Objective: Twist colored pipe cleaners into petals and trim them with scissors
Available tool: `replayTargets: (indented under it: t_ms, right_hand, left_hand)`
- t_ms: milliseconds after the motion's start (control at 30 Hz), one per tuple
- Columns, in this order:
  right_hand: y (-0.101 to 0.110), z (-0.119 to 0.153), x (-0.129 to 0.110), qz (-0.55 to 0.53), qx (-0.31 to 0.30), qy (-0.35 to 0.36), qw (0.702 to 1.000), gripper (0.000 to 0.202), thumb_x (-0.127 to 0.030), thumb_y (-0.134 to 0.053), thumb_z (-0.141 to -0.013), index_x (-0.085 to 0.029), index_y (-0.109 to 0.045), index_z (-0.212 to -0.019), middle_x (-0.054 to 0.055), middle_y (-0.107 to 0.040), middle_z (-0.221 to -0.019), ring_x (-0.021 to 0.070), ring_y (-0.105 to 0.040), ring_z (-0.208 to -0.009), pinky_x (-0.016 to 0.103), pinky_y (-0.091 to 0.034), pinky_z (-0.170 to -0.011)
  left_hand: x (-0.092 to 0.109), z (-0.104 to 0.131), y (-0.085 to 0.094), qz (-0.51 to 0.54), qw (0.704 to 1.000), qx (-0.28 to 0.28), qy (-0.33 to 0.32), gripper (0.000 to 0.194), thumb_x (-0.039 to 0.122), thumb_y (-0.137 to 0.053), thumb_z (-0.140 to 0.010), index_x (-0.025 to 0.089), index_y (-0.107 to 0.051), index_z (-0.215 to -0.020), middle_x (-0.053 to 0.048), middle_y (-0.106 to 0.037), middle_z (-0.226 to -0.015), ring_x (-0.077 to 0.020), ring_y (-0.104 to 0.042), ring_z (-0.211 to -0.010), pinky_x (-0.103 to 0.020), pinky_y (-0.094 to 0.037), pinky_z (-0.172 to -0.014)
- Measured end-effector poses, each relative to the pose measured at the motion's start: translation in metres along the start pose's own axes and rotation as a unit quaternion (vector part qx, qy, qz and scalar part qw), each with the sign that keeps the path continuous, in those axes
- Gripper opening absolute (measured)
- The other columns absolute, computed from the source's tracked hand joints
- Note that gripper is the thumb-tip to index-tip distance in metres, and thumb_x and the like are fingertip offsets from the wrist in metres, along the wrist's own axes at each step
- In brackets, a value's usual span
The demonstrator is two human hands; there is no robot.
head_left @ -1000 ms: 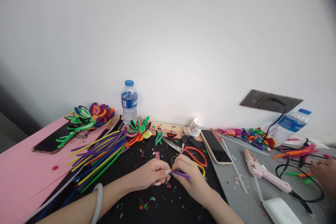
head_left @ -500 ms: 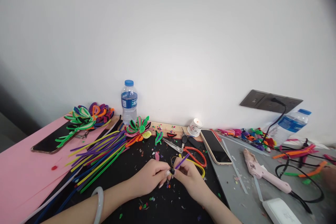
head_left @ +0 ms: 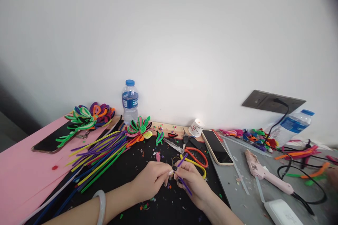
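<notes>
Black littered matting (head_left: 118, 170) lies beneath a purple stem (head_left: 186, 186), white wall (head_left: 169, 42) behind.

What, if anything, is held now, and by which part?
A purple fuzzy stem, pinched between its ends by the right hand. The left hand meets that spot; whether it grips too is unclear.

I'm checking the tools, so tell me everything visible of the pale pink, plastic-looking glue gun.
The pale pink glue gun looks plastic, with a slim, smooth handle and a bulkier front stained brownish. It lies on the grey work surface, front toward the picture's upper left, handle toward the lower right, where a black cable leaves its end. Nobody is touching it. Whether it is hot cannot be seen.
</notes>
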State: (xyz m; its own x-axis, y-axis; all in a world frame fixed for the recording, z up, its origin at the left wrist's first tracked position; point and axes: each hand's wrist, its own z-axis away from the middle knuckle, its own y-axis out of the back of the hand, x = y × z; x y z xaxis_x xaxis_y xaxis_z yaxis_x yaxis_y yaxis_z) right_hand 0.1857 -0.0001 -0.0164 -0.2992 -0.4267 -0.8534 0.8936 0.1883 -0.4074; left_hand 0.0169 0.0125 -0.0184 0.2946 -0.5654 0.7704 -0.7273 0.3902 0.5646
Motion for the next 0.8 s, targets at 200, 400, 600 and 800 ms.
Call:
replayTargets:
  t_ms: [200,400,600,800]
  right_hand:
    - [0.004,-0.001,-0.007,-0.022,-0.054,-0.002,0.998,0.018,-0.027,-0.059,-0.077,-0.011,-0.059,-0.069,-0.001,-0.048,-0.055,0.0041,-0.032,-0.043,0.017,-0.019,-0.039]
    - [0.007,-0.001,-0.013,-0.086,-0.038,0.042,0.995,0.028,-0.033,-0.047,-0.082,-0.010,-0.064,-0.081,0.005,-0.056,-0.070,0.0065,-0.041,-0.048,0.017,-0.029,-0.039]
    - [0.007,-0.004,-0.013,-0.108,0.002,0.054,0.993,0.018,-0.018,-0.047,-0.073,-0.014,-0.060,-0.085,0.003,-0.055,-0.072,0.0084,-0.044,-0.050,0.017,-0.037,-0.038]
    - [0.001,-0.003,-0.009,0.015,0.074,0.102,0.992,0.018,-0.012,-0.049,-0.071,-0.020,-0.054,-0.087,0.001,-0.051,-0.079,0.0108,-0.047,-0.059,0.016,-0.041,-0.035]
  left_hand:
    - [0.005,-0.005,0.008,0.079,0.995,0.027,0.046,0.028,0.023,-0.039,-0.087,0.015,-0.061,-0.071,-0.001,-0.056,-0.071,-0.0126,-0.051,-0.069,-0.021,-0.036,-0.067]
    - [-0.003,-0.007,0.006,0.166,0.977,0.075,0.111,0.025,0.028,-0.043,-0.084,0.015,-0.061,-0.073,0.001,-0.047,-0.066,-0.0125,-0.045,-0.066,-0.022,-0.035,-0.063]
    - [-0.005,-0.009,0.003,0.308,0.928,0.107,0.178,0.017,0.030,-0.054,-0.078,0.014,-0.060,-0.082,-0.001,-0.058,-0.070,-0.0136,-0.051,-0.067,-0.023,-0.038,-0.064]
    - [-0.006,-0.008,0.004,0.370,0.887,0.171,0.217,0.018,0.030,-0.062,-0.072,0.016,-0.061,-0.082,-0.002,-0.062,-0.078,-0.0145,-0.054,-0.076,-0.023,-0.039,-0.070]
